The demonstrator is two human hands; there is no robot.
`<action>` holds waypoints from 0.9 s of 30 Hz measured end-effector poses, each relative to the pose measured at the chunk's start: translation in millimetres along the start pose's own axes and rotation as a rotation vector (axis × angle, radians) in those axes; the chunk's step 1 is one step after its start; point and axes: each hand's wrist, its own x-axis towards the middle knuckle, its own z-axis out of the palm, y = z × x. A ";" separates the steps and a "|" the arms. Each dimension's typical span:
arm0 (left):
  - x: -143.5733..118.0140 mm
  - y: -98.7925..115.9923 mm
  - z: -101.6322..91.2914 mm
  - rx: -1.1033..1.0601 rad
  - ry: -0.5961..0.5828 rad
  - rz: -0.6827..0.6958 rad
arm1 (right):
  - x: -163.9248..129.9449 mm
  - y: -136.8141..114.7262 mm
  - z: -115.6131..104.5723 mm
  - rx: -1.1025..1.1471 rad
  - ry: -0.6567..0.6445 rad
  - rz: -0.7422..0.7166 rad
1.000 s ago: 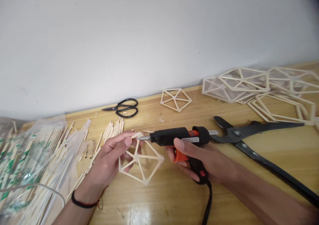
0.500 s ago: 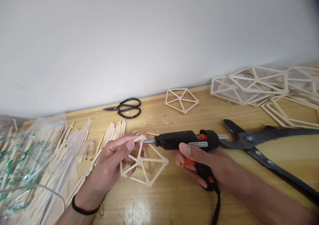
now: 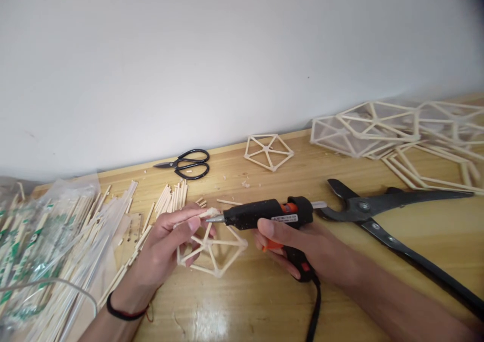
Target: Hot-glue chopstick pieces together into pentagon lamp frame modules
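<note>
Head view shows my right hand [image 3: 298, 241] gripping the hot glue gun [image 3: 270, 214], nozzle at the top joint of the stick frame [image 3: 212, 246] my left hand [image 3: 170, 241] pinches over the workbench [image 3: 264, 296]; gluing underway, I judge, needing a steady squeeze.

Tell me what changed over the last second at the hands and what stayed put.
Little changed. The glue gun nozzle has kept to the top joint of the stick frame; the small shifts look like head-camera movement. The right hand still grips the gun, the left hand still pinches the frame. The scissors and shears lie as before.
</note>
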 end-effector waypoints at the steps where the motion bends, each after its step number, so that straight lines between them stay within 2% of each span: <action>1: -0.2 -0.3 -0.6 0.001 0.007 -0.004 | 0.0 0.0 0.1 0.004 -0.002 0.002; 15: -1.3 -1.3 -3.1 -0.027 0.029 -0.035 | 2.2 5.2 -1.5 0.058 -0.005 -0.011; 27: 0.9 2.2 0.2 0.017 -0.011 -0.012 | 3.5 10.5 -2.5 0.021 -0.020 -0.040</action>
